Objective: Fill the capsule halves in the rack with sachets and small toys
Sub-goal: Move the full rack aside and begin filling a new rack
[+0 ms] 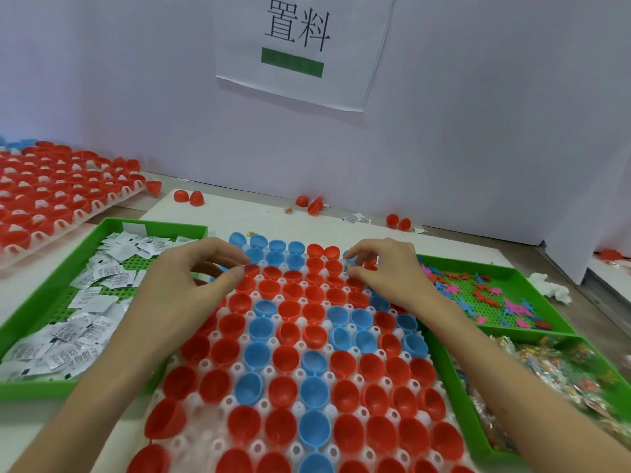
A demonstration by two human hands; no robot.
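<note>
A white rack [201,425] in front of me holds rows of open red capsule halves [286,358] and blue capsule halves [314,392], and the ones I can see into are empty. My left hand [184,295] hovers over the rack's far left rows. Its thumb and forefinger are curled close together, and whether they hold anything is hidden. My right hand [389,274] is over the far right rows and pinches a small red toy [370,266] at its fingertips.
A green tray [153,224] of white sachets [85,332] lies left of the rack. Right of it, a green tray [478,262] holds small coloured toys [478,295]; a nearer tray [454,387] holds colourful packets. A second rack [51,199] sits far left. Loose red halves [189,197] lie by the wall.
</note>
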